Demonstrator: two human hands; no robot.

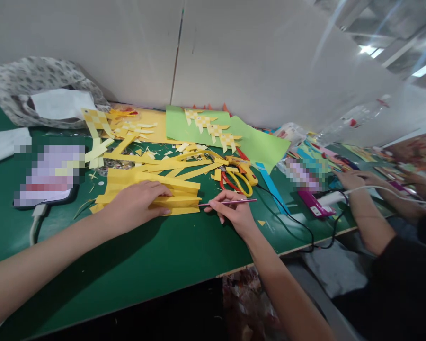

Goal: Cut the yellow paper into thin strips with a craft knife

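Yellow folded paper with raised creases lies on the green table. My left hand rests over it, thumb and fingers closed on a raised fold near the middle. My right hand grips a thin pinkish-purple rod; its left end touches or nearly touches the paper's right edge, and what kind of tool it is I cannot tell. Just beyond my right hand lie scissors with red and yellow handles and a yellow glue gun. Long yellow paper strips lie behind the folded paper.
Woven yellow paper fish shapes rest on green sheets by the wall. A phone with a cable lies at left. At right are a purple power strip, black cord and another person's arms.
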